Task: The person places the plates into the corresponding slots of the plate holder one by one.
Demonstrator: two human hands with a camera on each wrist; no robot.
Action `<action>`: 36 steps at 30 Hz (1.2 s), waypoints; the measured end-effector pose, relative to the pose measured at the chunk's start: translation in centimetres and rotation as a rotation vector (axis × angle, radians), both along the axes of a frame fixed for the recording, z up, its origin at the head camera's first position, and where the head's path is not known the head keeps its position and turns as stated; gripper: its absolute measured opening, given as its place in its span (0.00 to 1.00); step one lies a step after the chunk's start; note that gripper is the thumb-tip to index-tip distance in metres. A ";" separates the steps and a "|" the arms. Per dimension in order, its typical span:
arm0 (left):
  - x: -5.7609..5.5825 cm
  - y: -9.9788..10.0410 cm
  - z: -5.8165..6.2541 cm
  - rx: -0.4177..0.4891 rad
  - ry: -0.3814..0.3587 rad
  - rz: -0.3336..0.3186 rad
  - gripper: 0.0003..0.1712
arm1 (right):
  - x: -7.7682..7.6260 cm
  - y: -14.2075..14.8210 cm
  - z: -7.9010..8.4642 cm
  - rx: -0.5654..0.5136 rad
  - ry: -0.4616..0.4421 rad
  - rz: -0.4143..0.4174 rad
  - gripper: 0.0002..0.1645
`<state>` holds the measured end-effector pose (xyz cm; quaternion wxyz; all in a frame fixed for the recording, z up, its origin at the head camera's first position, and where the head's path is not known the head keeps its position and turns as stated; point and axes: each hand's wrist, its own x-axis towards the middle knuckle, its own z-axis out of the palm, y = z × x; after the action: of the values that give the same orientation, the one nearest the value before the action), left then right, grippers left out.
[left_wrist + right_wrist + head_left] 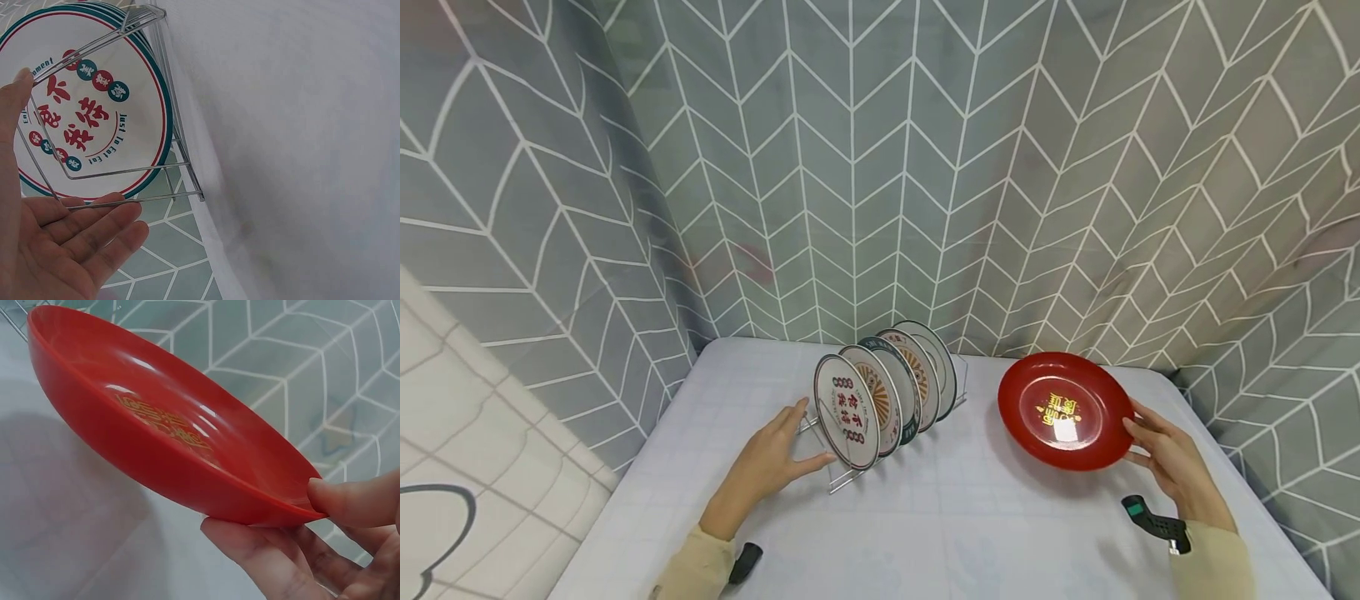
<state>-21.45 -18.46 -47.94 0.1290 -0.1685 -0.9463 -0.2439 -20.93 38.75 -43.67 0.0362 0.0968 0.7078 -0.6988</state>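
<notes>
On the right, my right hand (pixel 1172 454) pinches the rim of a round red plate (pixel 1067 412), thumb on top and fingers beneath. The plate hangs tilted above the table, and yellow characters (pixel 164 422) mark its inner face. To the left, my left hand (pixel 772 450) spreads its thumb and fingers around the near end of a wire dish rack (pixel 134 201). Its thumb and fingers lie against or very near the wires; firm contact is hard to tell. Several plates stand upright in the rack, the front one a white plate (pixel 847 410) with red characters.
A white-covered table (pixel 955 533) lies under everything. Behind it and at both sides hangs a grey curtain (pixel 880 183) with white zigzag lines. White tiles (pixel 482 442) show at the left. A black strap (pixel 1157 523) sits at the right wrist.
</notes>
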 end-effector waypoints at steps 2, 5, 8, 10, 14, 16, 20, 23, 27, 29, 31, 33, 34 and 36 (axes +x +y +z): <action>0.0 0.0 0.0 0.000 -0.005 0.003 0.61 | -0.4 -0.5 0.4 0.036 0.003 0.009 0.46; 0.0 0.0 0.0 -0.003 -0.013 0.011 0.61 | -0.9 -1.2 0.9 0.071 0.009 0.023 0.45; 0.0 0.0 -0.1 -0.004 -0.024 0.017 0.61 | -1.5 -1.8 1.4 0.086 0.013 0.025 0.44; 0.0 0.0 -0.1 -0.003 -0.030 0.020 0.61 | -2.0 -2.2 1.7 0.121 0.016 0.020 0.44; -0.1 0.0 -0.2 -0.003 -0.041 0.025 0.61 | -2.9 -3.1 2.1 0.233 0.025 0.007 0.42; -0.1 0.0 -0.2 -0.006 -0.037 0.024 0.61 | -3.3 -3.5 2.4 0.276 0.037 0.009 0.42; -0.1 0.0 -0.2 -0.010 -0.026 0.017 0.62 | -3.9 -4.3 3.2 0.304 0.059 0.017 0.41; 0.0 0.0 -0.1 -0.008 -0.023 0.016 0.62 | -4.2 -5.0 3.6 0.325 0.065 0.021 0.40; 0.0 0.0 -0.1 -0.002 -0.030 0.022 0.61 | -4.8 -5.9 4.1 0.354 0.073 0.022 0.39; 0.0 0.0 -0.1 0.000 -0.033 0.024 0.61 | -5.0 -6.2 4.3 0.370 0.084 0.026 0.39; -0.1 -0.1 -0.2 0.005 -0.030 0.021 0.61 | -5.2 -6.5 4.5 0.387 0.101 0.031 0.39; -0.1 -0.1 -0.2 0.004 -0.024 0.016 0.61 | -5.4 -6.6 4.8 0.393 0.117 0.032 0.39; -0.1 -0.1 -0.3 0.004 -0.020 0.013 0.61 | -5.5 -6.7 4.9 0.401 0.126 0.032 0.39; -0.1 -0.2 -0.3 0.005 -0.014 0.006 0.61 | -5.7 -6.7 5.2 0.407 0.139 0.028 0.38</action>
<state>-21.56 -18.63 -48.21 0.1237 -0.1637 -0.9470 -0.2471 -26.62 32.02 -38.45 -0.0231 0.0439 0.8364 -0.5459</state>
